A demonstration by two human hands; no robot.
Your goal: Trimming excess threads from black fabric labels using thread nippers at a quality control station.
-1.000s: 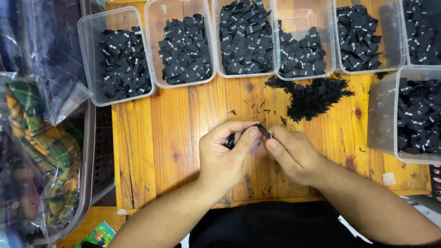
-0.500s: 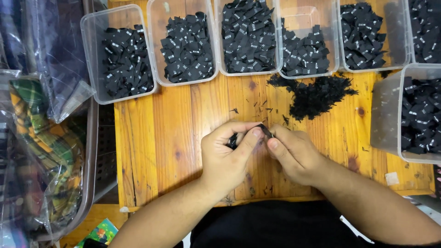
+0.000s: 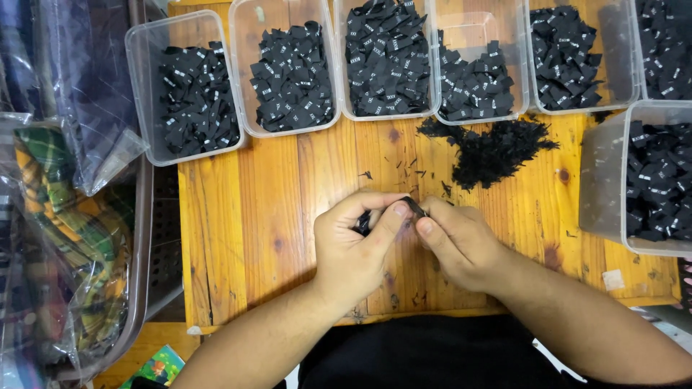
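Head: hands [image 3: 411, 241] mid-table [image 3: 245, 238], tubs [image 3: 144, 86] beyond

Black labels [image 3: 468, 83], orange-brown wooden table [image 3: 245, 216]

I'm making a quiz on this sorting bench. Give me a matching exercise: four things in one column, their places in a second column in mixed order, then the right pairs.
Things:
1. loose pile of black scraps
2. small black piece
3. plaid fabric in plastic
4. leftmost clear tub of black labels

Places:
A. pinched between the left hand and right hand
B. far left, beside the wooden table
C. on the bare wood, just below the row of tubs
D. at the table's upper left corner

Pairs: 1-C, 2-A, 3-B, 4-D
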